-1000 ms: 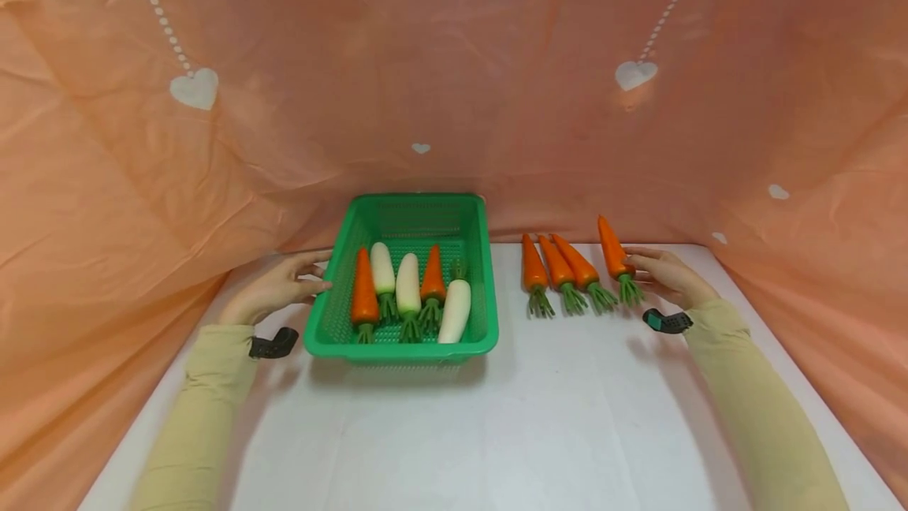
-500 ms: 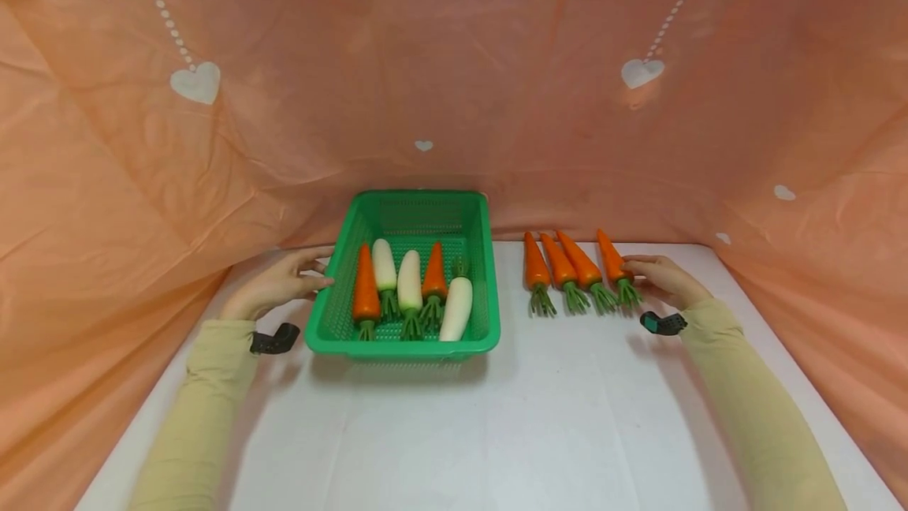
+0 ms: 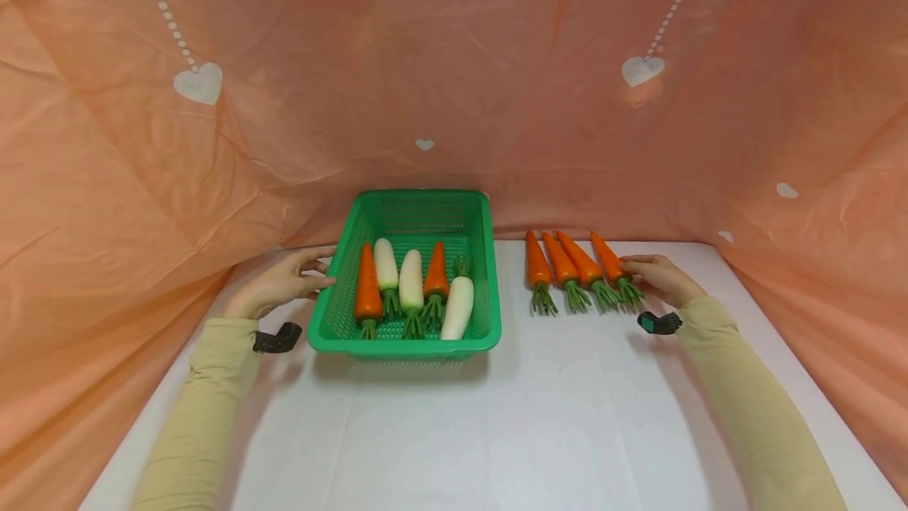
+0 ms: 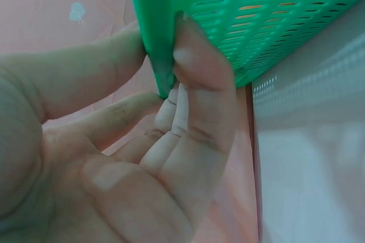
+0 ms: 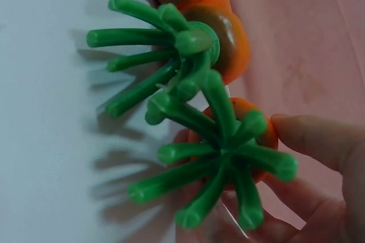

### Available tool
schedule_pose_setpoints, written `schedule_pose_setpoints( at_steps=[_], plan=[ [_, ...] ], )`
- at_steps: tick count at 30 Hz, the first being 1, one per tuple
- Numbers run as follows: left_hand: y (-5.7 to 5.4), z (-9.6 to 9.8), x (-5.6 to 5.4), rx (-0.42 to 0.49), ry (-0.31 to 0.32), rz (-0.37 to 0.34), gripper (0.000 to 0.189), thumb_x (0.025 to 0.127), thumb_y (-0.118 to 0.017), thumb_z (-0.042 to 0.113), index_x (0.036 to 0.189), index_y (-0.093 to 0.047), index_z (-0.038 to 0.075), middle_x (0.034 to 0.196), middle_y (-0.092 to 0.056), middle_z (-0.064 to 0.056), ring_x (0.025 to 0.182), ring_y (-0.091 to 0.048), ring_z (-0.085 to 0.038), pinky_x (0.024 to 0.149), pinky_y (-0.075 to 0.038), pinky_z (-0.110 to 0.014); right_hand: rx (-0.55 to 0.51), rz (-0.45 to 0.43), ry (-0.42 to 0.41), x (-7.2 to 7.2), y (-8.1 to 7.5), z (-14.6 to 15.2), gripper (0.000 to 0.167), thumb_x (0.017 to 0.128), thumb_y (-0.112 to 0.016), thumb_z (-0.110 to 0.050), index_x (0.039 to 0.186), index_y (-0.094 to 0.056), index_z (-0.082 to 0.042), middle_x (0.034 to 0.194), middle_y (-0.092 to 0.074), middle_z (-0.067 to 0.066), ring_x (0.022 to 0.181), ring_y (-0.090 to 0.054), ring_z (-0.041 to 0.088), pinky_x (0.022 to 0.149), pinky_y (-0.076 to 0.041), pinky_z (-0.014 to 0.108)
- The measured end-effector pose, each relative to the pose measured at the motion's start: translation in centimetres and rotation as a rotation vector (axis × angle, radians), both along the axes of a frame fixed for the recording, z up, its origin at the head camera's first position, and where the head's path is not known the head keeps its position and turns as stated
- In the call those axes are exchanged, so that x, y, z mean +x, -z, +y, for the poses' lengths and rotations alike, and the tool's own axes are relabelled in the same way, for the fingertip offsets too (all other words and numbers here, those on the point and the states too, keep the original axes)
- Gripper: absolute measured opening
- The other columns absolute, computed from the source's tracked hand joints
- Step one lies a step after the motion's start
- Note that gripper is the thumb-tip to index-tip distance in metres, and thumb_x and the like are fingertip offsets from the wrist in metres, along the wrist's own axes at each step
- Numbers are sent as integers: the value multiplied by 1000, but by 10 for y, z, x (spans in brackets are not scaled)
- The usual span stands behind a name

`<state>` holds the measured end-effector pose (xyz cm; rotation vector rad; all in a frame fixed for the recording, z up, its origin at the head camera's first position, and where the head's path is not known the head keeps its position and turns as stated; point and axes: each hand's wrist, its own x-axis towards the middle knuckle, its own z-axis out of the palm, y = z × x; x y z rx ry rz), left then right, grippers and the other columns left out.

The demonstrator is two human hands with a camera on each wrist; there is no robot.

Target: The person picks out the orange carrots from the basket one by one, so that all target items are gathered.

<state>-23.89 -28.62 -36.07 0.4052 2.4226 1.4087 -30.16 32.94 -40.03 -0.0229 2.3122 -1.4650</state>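
My left hand (image 3: 278, 286) pinches the left rim of a green plastic basket (image 3: 404, 348); in the left wrist view the thumb and fingers lie on either side of the rim (image 4: 153, 20). Inside the basket are two carrots (image 3: 367, 286) and three white radishes (image 3: 410, 278) with green stalks. On the table to the right, my right hand (image 3: 665, 278) holds the rightmost carrot (image 3: 607, 259) near its stalk end. The right wrist view shows thumb and fingers at the side of that carrot, its green stalks (image 5: 225, 154) toward the camera.
Left of the held carrot, three more carrots (image 3: 560, 259) lie side by side in a row, tips toward the back. A white-covered table (image 3: 482, 432) spreads in front. Pink cloth with hearts (image 3: 567, 140) hangs close behind the basket and carrots, and at both sides.
My right hand has lowered its carrot to the table and moved it left, up to the row of carrots. The left hand has stayed at the basket rim.
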Motion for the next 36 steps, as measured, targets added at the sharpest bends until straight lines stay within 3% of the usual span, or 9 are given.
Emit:
schedule_pose_setpoints(
  at_steps=[8,13,17,29,36],
  plan=[
    [-3,2,1,-9,4,4,64,97,-58,14,150,-25,0,129,-44,-29,99,-58,-32,80,-53,-38,5,18,-12,2,1,3,55,103,-47,-23,142,-32,12,128,-44,17,88,-46,12,76,-44,18],
    [-3,3,1,-1,6,7,64,97,-58,13,150,-24,0,129,-43,-29,99,-58,-32,80,-53,-38,18,12,18,2,1,3,57,101,-51,-25,140,-36,14,103,-55,1,80,-49,11,72,-45,19],
    [-4,3,2,2,9,6,65,97,-58,13,150,-24,0,129,-43,-30,99,-58,-32,80,-53,-39,35,-3,55,0,3,2,57,99,-54,-28,135,-41,14,91,-57,-4,77,-51,10,72,-47,19],
    [-7,3,3,9,19,7,64,97,-57,11,150,-23,-2,129,-43,-30,98,-57,-32,79,-53,-39,70,18,46,3,1,2,56,97,-58,-30,130,-47,14,93,-59,-2,80,-54,10,73,-49,20],
    [-4,2,1,-10,11,3,64,97,-57,12,151,-24,1,128,-44,-28,99,-57,-33,80,-53,-39,117,47,5,10,-8,5,56,100,-52,-30,133,-44,15,121,-56,23,97,-59,17,87,-49,26]
  ],
)
